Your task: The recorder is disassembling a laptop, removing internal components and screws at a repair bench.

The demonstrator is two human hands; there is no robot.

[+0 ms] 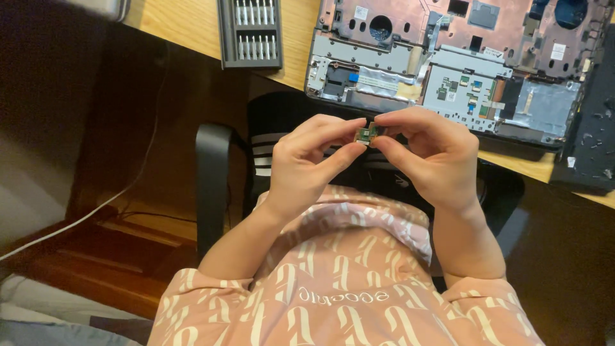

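The person holds a small green circuit-board part (366,133), roughly square with a metal edge, pinched between both hands above the lap, just in front of the near edge of the light wooden desk (186,29). The left hand (307,160) is closed on it with thumb and forefinger from the left; the right hand (426,154) grips its other side with thumb and forefinger, the remaining fingers curled under. The two sets of fingertips almost touch around the part, so little of it shows and its finer detail cannot be made out.

On the desk beyond the hands lies an opened dark grey laptop base (448,64), its pinkish inner shell, silver shielding plates and small green boards exposed. To its left sits a grey tray of slim metal screwdriver bits (251,32) standing in rows. A black panel (589,122) lies at the desk's right end. A black chair arm (211,179) rises by the left forearm, and a white cable (128,186) trails over the dark floor.

Handling such a part well seems to call for a light grip on its edges only, fingertips off the contacts, and keeping it over the lap or desk, since it would likely be hard to find on that dark floor.
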